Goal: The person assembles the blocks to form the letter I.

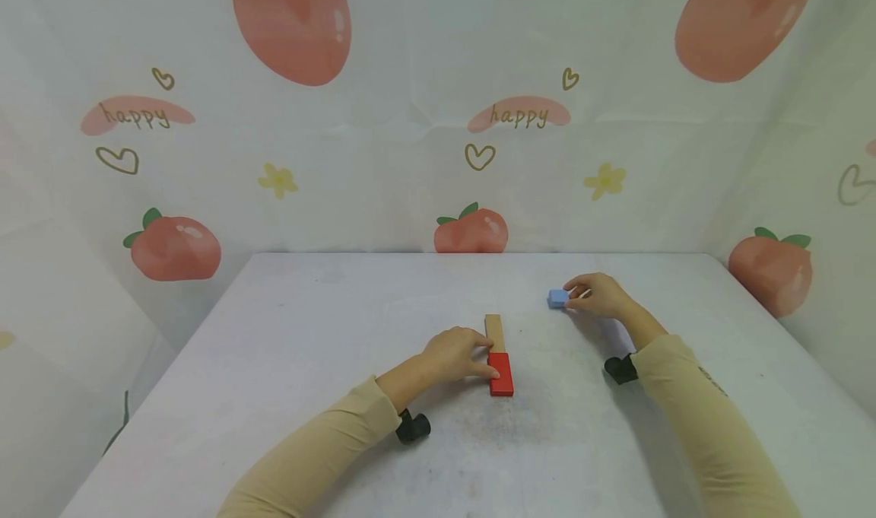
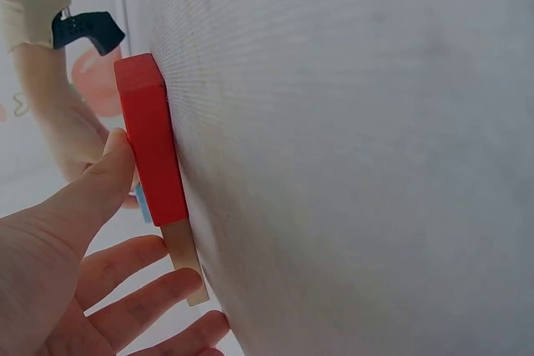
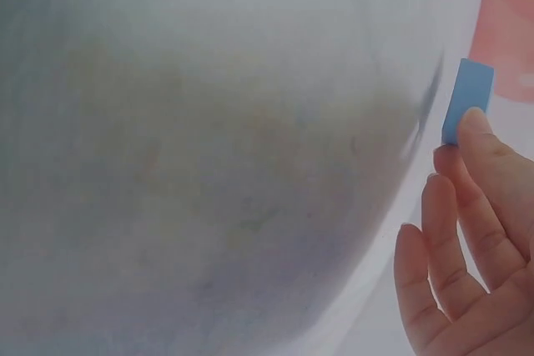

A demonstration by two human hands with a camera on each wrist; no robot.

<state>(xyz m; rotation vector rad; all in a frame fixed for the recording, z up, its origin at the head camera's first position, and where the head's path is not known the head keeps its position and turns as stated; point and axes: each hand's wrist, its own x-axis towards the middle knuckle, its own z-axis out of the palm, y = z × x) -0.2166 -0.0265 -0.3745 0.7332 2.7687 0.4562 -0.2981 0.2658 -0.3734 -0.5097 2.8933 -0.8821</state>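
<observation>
A red block (image 1: 501,375) lies on the table, end to end with a narrow bare-wood block (image 1: 494,332) just beyond it. My left hand (image 1: 455,354) is at their left side, thumb against the red block and fingertips at the wooden one. In the left wrist view these fingers (image 2: 138,302) are spread and loosely bent, not wrapped round either block. Farther back on the right, my right hand (image 1: 598,296) pinches a small blue block (image 1: 557,298) by its right end. The right wrist view shows the thumb on the blue block's face (image 3: 469,93), with the other fingers loosely curled below.
The white table (image 1: 328,305) ends at a cloth backdrop (image 1: 383,160) printed with peaches, hearts and "happy". A black wrist camera (image 1: 414,427) hangs under the left wrist, another black camera (image 1: 620,369) under the right. Both forearms wear beige sleeves (image 1: 705,419).
</observation>
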